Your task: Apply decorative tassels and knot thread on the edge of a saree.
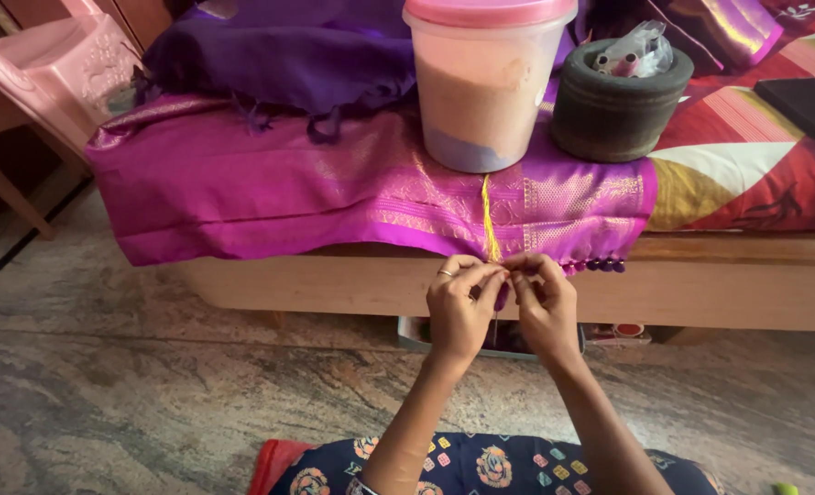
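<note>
Fingertips of the left hand [459, 310] and the right hand [543, 302] meet in a tight pinch at the hanging hem of a magenta silk cloth with gold woven border [270, 188], closed on a strand of yellow thread [490, 220] that runs up over the fabric. A gold ring sits on one left finger. Just right of the hands, a row of small dark purple bead tassels [600, 265] lines the hem. The cloth drapes over the near edge of a low wooden bed [737, 284]. Farther back, a translucent plastic jar with a pink lid [485, 82] pins the fabric down, with a round dark stone mortar [616, 105] to its right and a pink plastic chair [45, 73] at far left.
</note>
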